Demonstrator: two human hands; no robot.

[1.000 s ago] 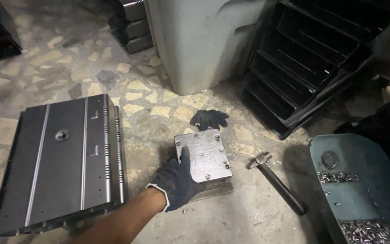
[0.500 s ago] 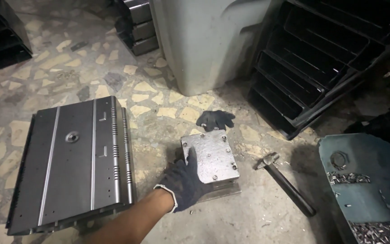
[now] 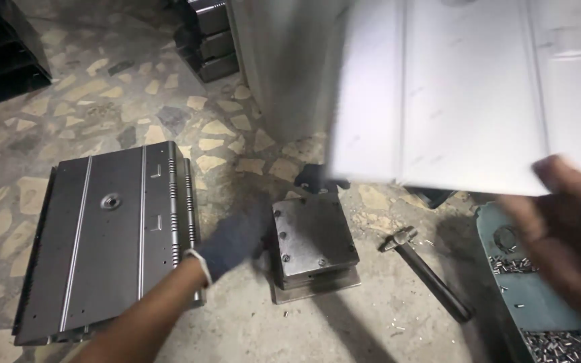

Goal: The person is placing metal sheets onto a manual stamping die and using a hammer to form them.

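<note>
Holding up a big pale metal sheet [image 3: 479, 94] with the blurry right hand [image 3: 566, 235], fingers curling on its lower edge. Reaching with the gloved left hand [image 3: 233, 238], too blurry to tell if spread, beside the metal block [image 3: 314, 242] sitting on the floor [image 3: 237, 323]. Lying near: a dark panel [image 3: 109, 235] and a hammer [image 3: 425, 269].

Likely a workshop: hammer [image 3: 425, 269], stacked metal panels [image 3: 105, 238].

Dim stone-chip mosaic floor [image 3: 68, 107], dark stacked trays [image 3: 206, 40], grey bin [image 3: 284, 60] behind.
</note>
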